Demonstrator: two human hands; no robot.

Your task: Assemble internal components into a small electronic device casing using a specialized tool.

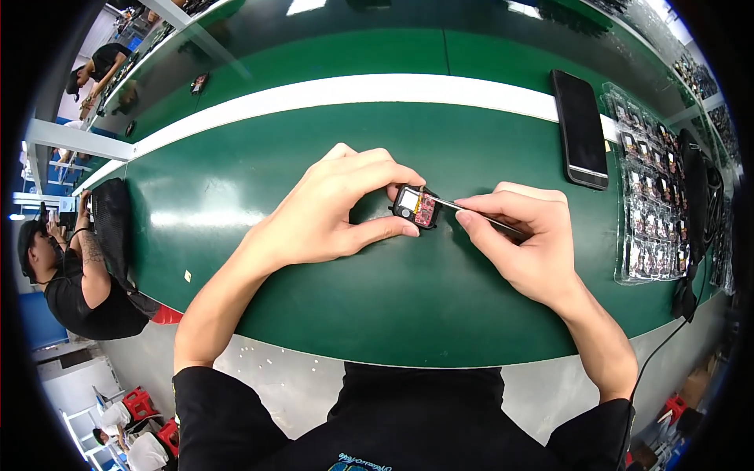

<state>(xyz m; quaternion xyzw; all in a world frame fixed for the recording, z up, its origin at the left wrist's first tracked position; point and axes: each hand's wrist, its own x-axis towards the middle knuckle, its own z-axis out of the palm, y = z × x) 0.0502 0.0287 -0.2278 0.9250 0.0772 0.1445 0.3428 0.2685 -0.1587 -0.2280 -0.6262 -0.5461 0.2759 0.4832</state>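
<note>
A small black electronic module [415, 206], like an opened watch body, lies at the middle of the green table. Its inside faces up, with a red circuit board, a pale square part and a round silver part. My left hand [338, 202] pinches it by its edges between thumb and fingers. A slim metal tool, tweezers or a thin pick [491, 223], is gripped like a pen in my right hand [530, 235]. The tool's tip reaches the module's upper right part, next to a yellowish strip. Whether the tip touches it I cannot tell.
A black smartphone [580, 129] lies at the back right. Beside it stand clear plastic trays [652, 188] holding several similar modules, with black cables [707, 204] further right. A white strip [353, 88] crosses the table's far side. Another person [78, 275] sits at the left end.
</note>
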